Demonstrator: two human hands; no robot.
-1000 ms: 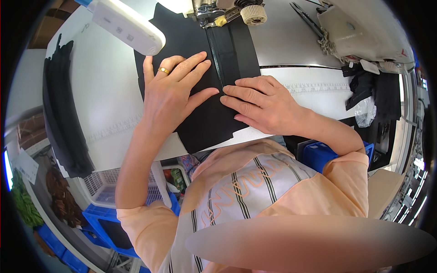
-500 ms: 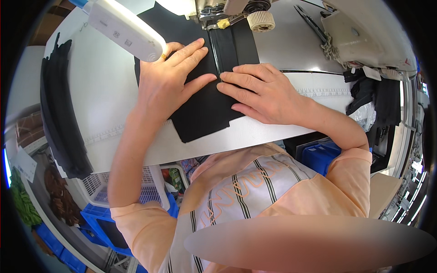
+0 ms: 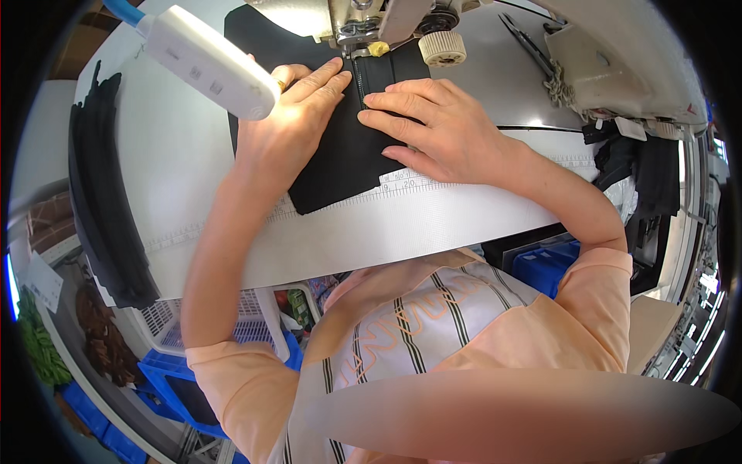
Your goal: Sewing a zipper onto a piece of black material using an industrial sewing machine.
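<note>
A black fabric piece (image 3: pixel 328 174) lies on the white sewing table, its far part under the sewing machine's presser foot (image 3: pixel 348 54). Along it runs a dark zipper (image 3: pixel 360 83), lined up with the foot. My left hand (image 3: pixel 286 120) rests flat on the cloth left of the zipper, fingers stretched toward the foot; its thumb is mostly out of sight. On the other side my right hand (image 3: pixel 440 127) lies with fingers extended, fingertips at the zipper's right edge and thumb near the cloth's near edge. Neither hand grips anything visible.
A white lamp-like device (image 3: pixel 209 66) hangs over my left hand. Dark strips (image 3: pixel 112 193) drape over the table's left side. Tweezers or snips (image 3: pixel 529 46) lie at the far right, near a machine knob (image 3: pixel 443 49). A white basket (image 3: pixel 251 317) stands below the front edge.
The fabric has slid away from me under the presser foot. My right hand has moved forward and slightly left with it. My left thumb has drawn in from beside the zipper.
</note>
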